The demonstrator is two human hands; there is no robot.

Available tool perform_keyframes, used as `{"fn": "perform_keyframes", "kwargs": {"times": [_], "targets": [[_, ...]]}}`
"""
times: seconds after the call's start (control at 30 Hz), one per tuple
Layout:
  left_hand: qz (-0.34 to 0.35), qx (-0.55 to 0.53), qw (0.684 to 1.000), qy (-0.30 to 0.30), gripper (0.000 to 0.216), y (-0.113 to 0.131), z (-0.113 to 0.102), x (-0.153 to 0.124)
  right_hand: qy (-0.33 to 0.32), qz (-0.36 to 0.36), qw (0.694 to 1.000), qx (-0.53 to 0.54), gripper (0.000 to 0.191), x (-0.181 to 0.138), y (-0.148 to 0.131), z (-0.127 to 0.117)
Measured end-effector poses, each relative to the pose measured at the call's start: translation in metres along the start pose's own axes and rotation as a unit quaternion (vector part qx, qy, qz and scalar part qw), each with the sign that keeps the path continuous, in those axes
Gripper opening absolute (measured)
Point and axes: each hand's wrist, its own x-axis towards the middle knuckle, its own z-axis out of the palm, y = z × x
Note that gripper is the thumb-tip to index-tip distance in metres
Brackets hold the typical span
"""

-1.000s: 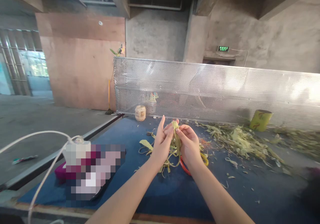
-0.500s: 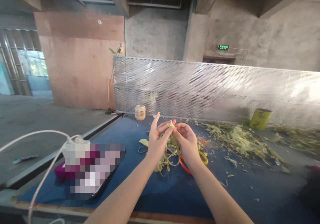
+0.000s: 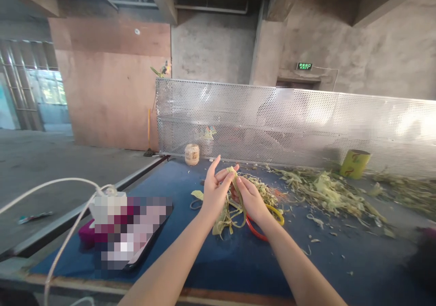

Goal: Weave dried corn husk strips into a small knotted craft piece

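Observation:
My left hand [image 3: 214, 192] is pinched on a strip of pale green dried husk [image 3: 232, 170], thumb against fingers, with one finger sticking up. Close on its right, my right hand [image 3: 251, 200] has its thumb and fingers closed on the same braid-like strip, just below the top fold. Loose ends of husk [image 3: 220, 226] dangle below both hands, above the blue tabletop. Under my right wrist lie a red loop [image 3: 256, 236] and a yellow loop [image 3: 280, 216], partly covered by the arm. Behind the right hand is a small heap of husk scraps [image 3: 260, 187].
A large pile of dried husk [image 3: 323, 192] spreads to the right, near a yellow-green cylinder [image 3: 354, 164]. A ball of twine [image 3: 192, 154] stands before the perforated metal screen [image 3: 218, 110]. At left are a blurred-out phone [image 3: 150, 247] and a white cable [image 3: 56, 260].
My right hand has shifted slightly down along the strip, its fingers lower and more closed together. The left hand keeps its pinch. The view has moved a little.

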Motion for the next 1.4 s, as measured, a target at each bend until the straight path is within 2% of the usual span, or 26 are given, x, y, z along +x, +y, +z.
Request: {"fn": "perform_keyframes", "kwargs": {"times": [0.33,0.43,0.57,0.67,0.73,0.83,0.93,1.03,1.17,1.3,1.4], "targets": [[-0.015,0.059,0.997,-0.043,0.068,-0.005,-0.003,0.002,-0.042,-0.075,0.987,-0.133,0.024,0.004,-0.011,-0.019],[-0.029,0.047,0.997,-0.048,0.073,-0.008,-0.002,0.001,0.007,-0.110,0.983,-0.147,0.024,0.006,-0.010,-0.024],[-0.073,0.054,0.991,-0.101,0.064,-0.013,0.000,-0.002,0.105,-0.152,0.983,-0.014,0.021,0.009,-0.012,-0.028],[-0.100,0.106,0.975,-0.165,0.055,-0.015,0.001,-0.005,0.115,-0.162,0.972,0.128,0.018,0.008,-0.018,-0.028],[-0.115,0.155,0.963,-0.190,0.055,-0.014,0.002,-0.007,0.123,-0.163,0.961,0.186,0.016,0.008,-0.023,-0.029],[-0.134,0.209,0.946,-0.209,0.058,-0.011,0.004,-0.009,0.153,-0.170,0.950,0.211,0.016,0.013,-0.028,-0.031],[-0.142,0.192,0.943,-0.232,0.064,-0.010,0.004,-0.010,0.174,-0.178,0.946,0.208,0.016,0.024,-0.033,-0.037],[-0.106,0.223,0.936,-0.250,0.066,-0.010,0.003,-0.012,0.155,-0.173,0.947,0.223,0.015,0.034,-0.040,-0.048],[-0.014,0.359,0.900,-0.247,0.068,-0.008,-0.001,-0.012,0.135,-0.165,0.931,0.295,0.013,0.033,-0.043,-0.071],[0.039,0.484,0.841,-0.239,0.076,-0.012,-0.005,-0.010,0.213,-0.125,0.877,0.413,0.018,0.027,-0.027,-0.099],[0.068,0.551,0.789,-0.264,0.074,-0.017,-0.006,-0.008,0.265,-0.114,0.865,0.412,0.022,0.025,-0.016,-0.116]]}}
